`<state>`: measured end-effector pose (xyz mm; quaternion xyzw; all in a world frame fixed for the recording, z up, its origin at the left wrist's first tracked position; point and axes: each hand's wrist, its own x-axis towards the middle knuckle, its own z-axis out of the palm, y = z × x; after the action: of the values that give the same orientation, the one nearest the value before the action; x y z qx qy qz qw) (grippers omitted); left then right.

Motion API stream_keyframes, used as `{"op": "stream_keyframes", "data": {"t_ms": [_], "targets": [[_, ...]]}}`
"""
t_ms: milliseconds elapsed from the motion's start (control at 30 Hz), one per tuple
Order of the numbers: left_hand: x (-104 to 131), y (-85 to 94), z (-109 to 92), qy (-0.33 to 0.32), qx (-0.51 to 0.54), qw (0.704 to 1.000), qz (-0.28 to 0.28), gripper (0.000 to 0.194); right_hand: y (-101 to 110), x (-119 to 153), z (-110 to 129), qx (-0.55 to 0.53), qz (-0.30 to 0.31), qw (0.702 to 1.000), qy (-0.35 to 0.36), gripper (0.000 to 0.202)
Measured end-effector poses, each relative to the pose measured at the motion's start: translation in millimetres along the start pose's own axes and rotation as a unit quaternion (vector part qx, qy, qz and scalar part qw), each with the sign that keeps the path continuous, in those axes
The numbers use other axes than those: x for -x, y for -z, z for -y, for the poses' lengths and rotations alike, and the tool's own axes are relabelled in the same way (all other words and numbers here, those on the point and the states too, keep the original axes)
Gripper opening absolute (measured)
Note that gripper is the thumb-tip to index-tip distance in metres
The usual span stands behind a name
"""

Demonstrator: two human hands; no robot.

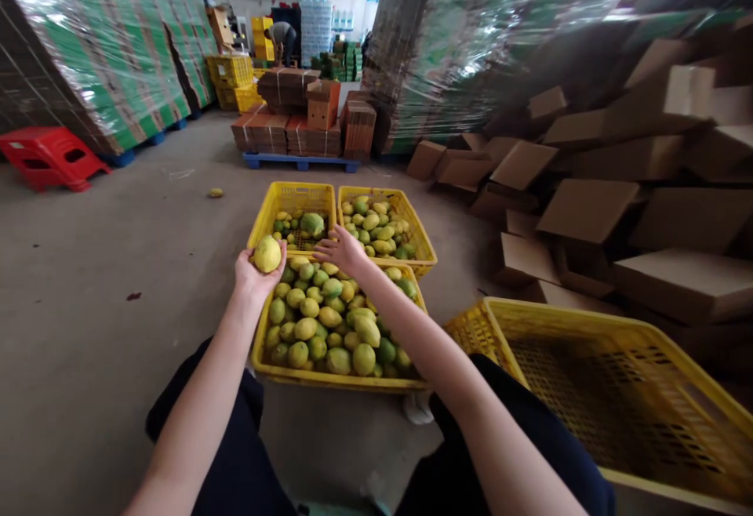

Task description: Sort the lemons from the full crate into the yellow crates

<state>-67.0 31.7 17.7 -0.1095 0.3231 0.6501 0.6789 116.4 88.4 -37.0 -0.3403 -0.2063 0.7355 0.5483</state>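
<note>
A large yellow lemon [267, 254] rests in my left hand [252, 279], whose fingers curl around it from below and the side. My right hand [342, 251] is stretched out with fingers apart and nothing in it, over the edges where the crates meet. Beneath my arms is the near yellow crate [341, 381], full of yellow and green lemons [306, 328]. Behind it, the back left crate [262, 214] holds a few small lemons and a big bumpy green fruit [312, 224]. Many lemons lie in the back right crate [424, 249].
An empty yellow crate [588, 314] stands by my right leg, beside a heap of cardboard boxes [588, 210]. Ahead is a blue pallet [301, 161] with stacked cardboard. A red stool [50, 157] and a stray lemon [216, 193] are at left. A person [283, 36] bends over far back.
</note>
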Motion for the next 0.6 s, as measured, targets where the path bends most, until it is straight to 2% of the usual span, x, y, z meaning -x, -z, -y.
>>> {"op": "stream_keyframes", "data": {"t_ms": [100,200,300,367,433,533,600], "targets": [[5,4.9,-11,-0.011,-0.001,1.0,-0.005,0.04,17,12,20,0.098,-0.001,0.993,-0.063,0.011],[7,11.4,-18,-0.031,-0.012,0.999,0.011,0.039,53,45,22,0.14,-0.029,0.983,-0.113,0.012],[6,20.1,-20,-0.039,-0.025,0.999,0.0,0.038,88,72,20,0.116,-0.081,0.984,-0.106,0.012],[5,26.5,-18,-0.037,-0.032,0.999,-0.018,0.039,103,83,22,0.099,-0.098,0.986,-0.093,0.011],[3,33.3,-14,-0.033,-0.041,0.998,-0.032,0.04,109,89,27,0.078,-0.106,0.988,-0.082,0.01],[-1,46.7,-2,-0.032,-0.067,0.997,-0.037,0.041,107,98,37,0.049,-0.1,0.992,-0.067,0.01],[-4,60.0,10,0.002,-0.109,0.993,-0.052,0.041,101,106,44,0.039,-0.088,0.994,-0.059,0.011]]}}
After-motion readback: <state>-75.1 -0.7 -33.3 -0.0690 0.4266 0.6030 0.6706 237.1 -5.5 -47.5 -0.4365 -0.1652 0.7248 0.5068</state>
